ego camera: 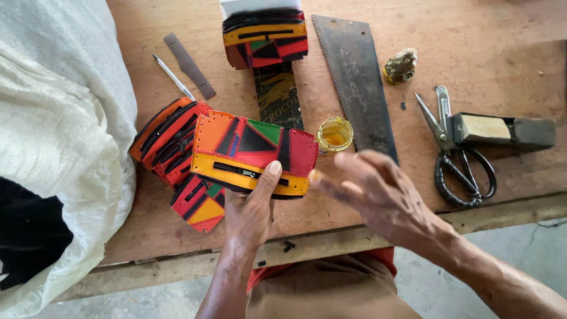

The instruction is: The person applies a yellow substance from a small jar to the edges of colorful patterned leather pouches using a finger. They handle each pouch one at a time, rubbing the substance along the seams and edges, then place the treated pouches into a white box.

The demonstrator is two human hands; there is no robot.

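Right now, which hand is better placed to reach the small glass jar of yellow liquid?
The right hand: it is free, fingertips just below the jar. The left hand holds the patchwork zipper pouch.

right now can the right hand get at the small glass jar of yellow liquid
Probably yes: the right hand hovers open just in front of the small glass jar of yellow liquid, with only bare wooden table between them.
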